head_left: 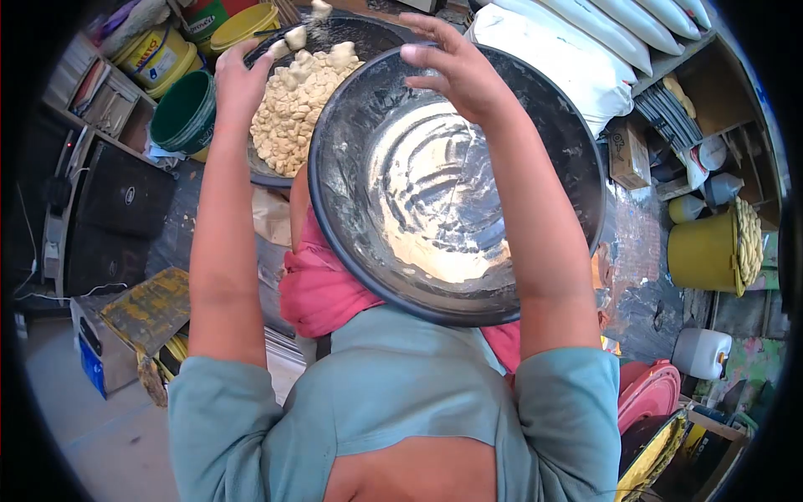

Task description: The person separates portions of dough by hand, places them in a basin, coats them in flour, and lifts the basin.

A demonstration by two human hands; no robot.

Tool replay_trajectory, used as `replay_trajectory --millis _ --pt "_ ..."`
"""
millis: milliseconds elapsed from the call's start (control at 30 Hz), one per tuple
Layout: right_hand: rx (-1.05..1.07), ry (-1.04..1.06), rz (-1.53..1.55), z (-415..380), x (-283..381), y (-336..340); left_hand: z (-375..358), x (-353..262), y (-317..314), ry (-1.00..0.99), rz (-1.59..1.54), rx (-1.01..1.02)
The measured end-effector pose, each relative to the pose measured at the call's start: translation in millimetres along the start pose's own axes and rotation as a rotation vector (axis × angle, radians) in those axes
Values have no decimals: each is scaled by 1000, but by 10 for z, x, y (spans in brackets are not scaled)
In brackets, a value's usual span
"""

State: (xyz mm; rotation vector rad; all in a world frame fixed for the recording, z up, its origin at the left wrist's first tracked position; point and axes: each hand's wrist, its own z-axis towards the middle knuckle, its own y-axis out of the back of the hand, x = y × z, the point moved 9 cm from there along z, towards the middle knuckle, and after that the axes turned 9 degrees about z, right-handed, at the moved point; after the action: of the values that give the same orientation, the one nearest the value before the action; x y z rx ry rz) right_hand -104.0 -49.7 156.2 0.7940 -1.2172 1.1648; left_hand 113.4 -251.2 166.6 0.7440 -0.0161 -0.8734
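Observation:
A wide black basin (343,209) is tilted across my lap, its inside dusted and streaked with white powder (435,180). Over its far edge is my right hand (456,71), fingers spread and holding nothing. Beyond it to the left, a second dark basin (381,35) holds a heap of small pale dough-like pieces (293,117). My left hand (241,84) is at that basin's left side, thumb and fingers apart. Close by its fingertips, a few loose pieces (295,38) look larger than the heap and appear to be in the air.
A green bucket (180,113) and yellow tubs (159,58) stand at the left. Full white sacks (552,58) lie at the back right. On the right are a cardboard box (627,155), a yellow bucket (703,255) topped with pale pieces, and a white jug (701,353).

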Motion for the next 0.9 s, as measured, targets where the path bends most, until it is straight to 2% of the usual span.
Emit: replay_trajectory --millis 100,133,167,200,233,267,300,333,367,433,467,533,567,633,667,733,767,867,900 --pt "31 60 -667 -408 88 266 -429 183 -418 105 -289 461" --pt "-48 50 -776 -621 130 500 -684 7 -348 115 -282 517" --pt "-125 39 -886 -878 190 756 -1130 156 -689 397 -453 799" --pt "-263 11 -1141 -1165 292 1037 -1382 -7 -668 401 -311 1022" --pt "-401 -42 -1307 -1457 323 1437 -1701 10 -959 357 -524 1133" --pt "-583 -44 -1441 -1847 291 1875 -1690 -237 -767 286 -413 1084" --pt "-760 -66 -1432 -2276 247 2267 -1752 -205 -862 370 -487 977" --pt "-980 -350 -1332 -2747 56 2670 -1822 -176 -953 452 -560 868" --pt "-945 -438 -1215 -3178 -429 3194 -1791 -244 -969 482 -634 841" --pt "-1023 -453 60 -3473 -953 2993 -1591 -505 -886 539 -780 786" --pt "-1034 -386 138 -3587 -964 3029 -1481 -691 -807 593 -837 821" --pt "-1047 -253 289 -3822 -1105 3146 -1299 -798 -1055 601 -1032 871" --pt "-1109 -287 422 -4011 -1215 3242 -1273 -888 -1182 680 -1190 878" --pt "-1097 -115 558 -4101 -955 3209 -1172 -1179 -1358 831 -1505 865" --pt "-1090 -32 628 -4146 -821 3167 -1215 -1394 -1447 881 -1555 963" --pt "-1243 20 531 -4401 -441 3241 -1252 -1991 -1284 678 -1525 1052" --pt "-1338 59 454 -4599 -321 3405 -1388 -2219 -1380 681 -1597 1110" --pt "-1369 271 447 -4971 88 3627 -1831 -2875 -1452 583 -1731 1317" --pt "-1373 349 427 -5116 170 3723 -1936 -2986 -1396 509 -1628 1346"
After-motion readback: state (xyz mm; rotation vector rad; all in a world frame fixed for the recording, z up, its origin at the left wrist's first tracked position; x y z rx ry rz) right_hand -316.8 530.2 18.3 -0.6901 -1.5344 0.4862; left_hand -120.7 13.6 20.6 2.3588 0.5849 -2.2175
